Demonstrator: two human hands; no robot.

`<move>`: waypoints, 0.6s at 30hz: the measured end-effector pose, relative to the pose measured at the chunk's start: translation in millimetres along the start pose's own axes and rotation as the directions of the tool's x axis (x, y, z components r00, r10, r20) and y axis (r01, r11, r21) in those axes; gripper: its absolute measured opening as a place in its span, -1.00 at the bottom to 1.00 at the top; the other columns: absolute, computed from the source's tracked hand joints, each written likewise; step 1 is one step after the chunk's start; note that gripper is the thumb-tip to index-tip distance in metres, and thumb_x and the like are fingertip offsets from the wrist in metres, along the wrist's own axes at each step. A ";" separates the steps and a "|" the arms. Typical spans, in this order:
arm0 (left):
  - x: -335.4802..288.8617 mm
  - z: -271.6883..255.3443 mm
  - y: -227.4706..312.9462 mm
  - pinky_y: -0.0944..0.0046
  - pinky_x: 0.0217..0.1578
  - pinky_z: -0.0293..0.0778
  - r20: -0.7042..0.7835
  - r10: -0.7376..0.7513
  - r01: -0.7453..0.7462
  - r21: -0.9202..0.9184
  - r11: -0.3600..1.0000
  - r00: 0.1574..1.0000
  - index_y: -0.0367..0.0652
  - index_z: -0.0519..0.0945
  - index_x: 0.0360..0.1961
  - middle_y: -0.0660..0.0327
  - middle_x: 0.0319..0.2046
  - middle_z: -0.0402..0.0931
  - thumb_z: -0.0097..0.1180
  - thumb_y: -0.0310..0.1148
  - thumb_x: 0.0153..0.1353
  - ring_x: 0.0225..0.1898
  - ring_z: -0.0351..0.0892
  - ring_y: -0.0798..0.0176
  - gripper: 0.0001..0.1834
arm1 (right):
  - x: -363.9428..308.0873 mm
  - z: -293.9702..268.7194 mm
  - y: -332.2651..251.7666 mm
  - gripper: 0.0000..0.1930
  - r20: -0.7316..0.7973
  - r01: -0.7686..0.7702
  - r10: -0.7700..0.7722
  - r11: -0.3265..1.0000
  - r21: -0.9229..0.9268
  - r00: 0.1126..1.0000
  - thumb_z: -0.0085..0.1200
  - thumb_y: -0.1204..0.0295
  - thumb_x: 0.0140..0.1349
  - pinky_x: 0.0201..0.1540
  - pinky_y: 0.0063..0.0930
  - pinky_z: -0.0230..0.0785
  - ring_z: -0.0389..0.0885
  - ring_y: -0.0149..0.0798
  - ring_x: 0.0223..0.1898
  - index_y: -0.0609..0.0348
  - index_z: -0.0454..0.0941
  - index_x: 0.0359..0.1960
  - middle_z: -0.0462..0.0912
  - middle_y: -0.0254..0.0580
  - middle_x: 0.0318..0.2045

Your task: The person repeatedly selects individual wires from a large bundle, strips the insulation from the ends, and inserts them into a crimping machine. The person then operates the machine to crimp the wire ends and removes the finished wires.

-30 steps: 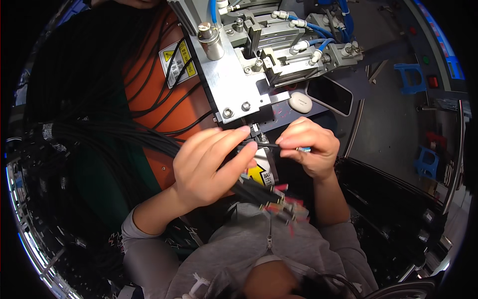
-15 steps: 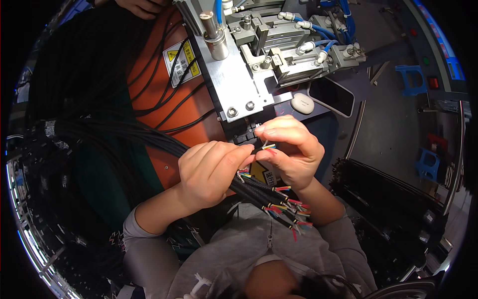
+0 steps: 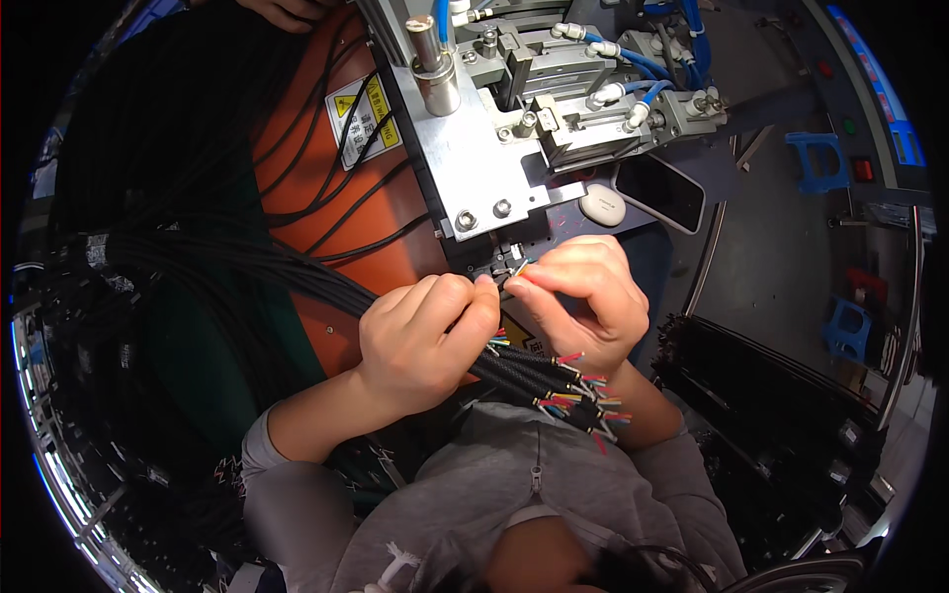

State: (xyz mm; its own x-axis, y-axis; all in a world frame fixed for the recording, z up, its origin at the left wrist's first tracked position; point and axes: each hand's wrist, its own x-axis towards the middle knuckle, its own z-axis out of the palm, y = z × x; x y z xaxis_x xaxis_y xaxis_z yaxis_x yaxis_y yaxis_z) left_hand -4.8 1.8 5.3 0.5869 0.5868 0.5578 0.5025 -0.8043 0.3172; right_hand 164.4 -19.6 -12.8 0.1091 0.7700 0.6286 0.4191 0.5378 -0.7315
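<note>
And here we are at the fine fingerwork: the left hand (image 3: pixel 425 336) is curled closed, thumb and forefinger pressed together at the end of a single black cable (image 3: pixel 501 282). Just beside it, the right hand (image 3: pixel 588 296) has its thumb and forefinger nipped on the coloured wires (image 3: pixel 522 268) at that cable's tip, the other fingers loosely bent. The step in hand looks like separating or straightening those bared wires, and the next move seems to call for a steady left grip and a light, precise right pinch. Whether the left palm also clasps the cable bundle (image 3: pixel 534 376) is hidden; what shows is its sleeved stretch emerging from below that hand, fanning toward the right forearm in a spray of red, yellow and white ends. Up ahead of both hands, very near the fingertips, sits the metal plate (image 3: pixel 479 163) of a pneumatic fixture, blue air hoses (image 3: pixel 633 61) beyond. Past the right hand, a white rounded case (image 3: pixel 602 205) lies beside a smartphone (image 3: pixel 660 193).
</note>
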 end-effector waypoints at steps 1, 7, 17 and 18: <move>0.7 -0.1 0.8 0.41 -0.66 0.25 0.001 0.008 -0.008 0.034 0.999 1.000 -0.27 0.60 -0.33 0.28 -0.50 0.42 0.18 -0.48 -0.08 -0.58 0.43 0.40 -0.78 | 2.5 -1.7 1.6 -0.79 0.019 -0.031 0.031 0.999 -0.013 0.999 0.38 0.61 -0.18 -0.35 -0.43 0.37 0.56 -0.21 -0.44 0.21 0.59 -0.49 0.61 -0.21 -0.52; -3.9 4.6 -1.6 0.45 -0.65 0.24 -0.012 0.062 -0.060 0.070 0.996 0.998 -0.25 0.64 -0.22 0.32 -0.49 0.46 0.18 -0.50 -0.09 -0.58 0.41 0.45 -0.69 | 2.6 -31.7 9.1 -0.88 0.516 -0.793 0.606 0.517 0.323 0.606 0.24 0.50 0.10 -0.36 -0.66 0.31 0.49 -0.55 -0.42 0.27 0.56 -0.40 0.58 -0.35 -0.48; -2.8 10.1 2.5 0.43 -0.66 0.23 0.183 0.006 -0.047 0.220 0.974 0.983 -0.11 0.67 -0.15 0.36 -0.56 0.32 0.17 -0.46 -0.07 -0.60 0.33 0.44 -0.64 | 0.2 -19.7 30.8 -0.93 0.330 -0.380 0.362 0.925 -0.010 0.872 0.19 0.56 0.07 -0.36 -0.47 0.36 0.55 -0.28 -0.44 0.33 0.59 -0.44 0.60 -0.19 -0.49; -1.8 10.9 3.0 0.43 -0.66 0.22 0.193 -0.008 -0.041 0.250 0.967 0.981 -0.10 0.66 -0.14 0.36 -0.58 0.27 0.17 -0.46 -0.06 -0.61 0.31 0.44 -0.63 | 0.7 -15.9 30.8 -0.94 0.310 -0.277 0.292 0.956 -0.091 0.905 0.19 0.57 0.06 -0.36 -0.43 0.37 0.55 -0.23 -0.44 0.32 0.59 -0.44 0.59 -0.17 -0.50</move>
State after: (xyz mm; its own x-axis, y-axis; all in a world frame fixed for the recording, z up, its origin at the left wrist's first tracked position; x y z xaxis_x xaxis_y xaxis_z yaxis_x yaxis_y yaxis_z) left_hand 2.5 -0.6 -3.1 0.6942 0.6004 0.3970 0.6207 -0.7786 0.0922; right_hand 191.8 -8.0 -30.7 -0.0586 0.9601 0.2735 0.4525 0.2698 -0.8500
